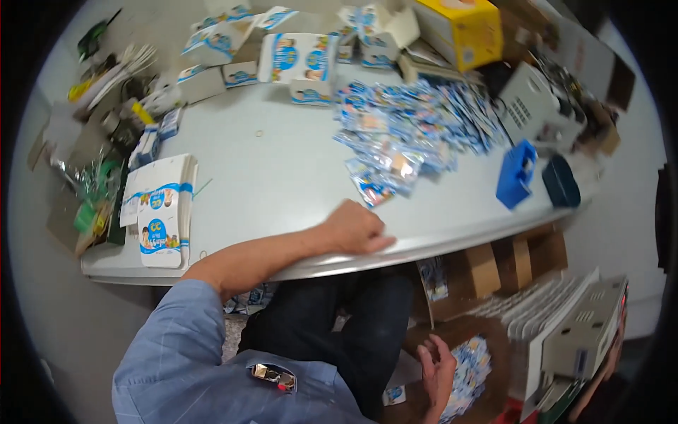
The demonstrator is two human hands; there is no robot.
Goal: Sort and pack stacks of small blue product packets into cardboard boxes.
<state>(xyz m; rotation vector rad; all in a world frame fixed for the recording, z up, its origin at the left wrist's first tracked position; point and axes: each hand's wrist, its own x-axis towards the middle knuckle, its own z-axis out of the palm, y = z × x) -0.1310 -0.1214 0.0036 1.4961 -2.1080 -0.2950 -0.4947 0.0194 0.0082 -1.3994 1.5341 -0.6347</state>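
My left hand (357,227) rests near the front edge of the white table (268,177), its fingers curled under and the thumb out to the right. Anything inside those fingers is hidden. Just beyond it lies a spread heap of small blue-and-white plastic packets (395,134). Down at my right side, below table height, my right hand (439,371) has its fingers bent but apart, with nothing seen in them. It is beside a brown cardboard box (494,367) that holds many more small packets (470,371).
Flat printed cartons (161,226) are stacked at the table's left. Folded-up cartons (300,60) and a yellow box (470,35) line the back. A blue holder (516,173) and a dark container (561,181) stand at the right. White trays (544,318) are stacked beyond the cardboard box.
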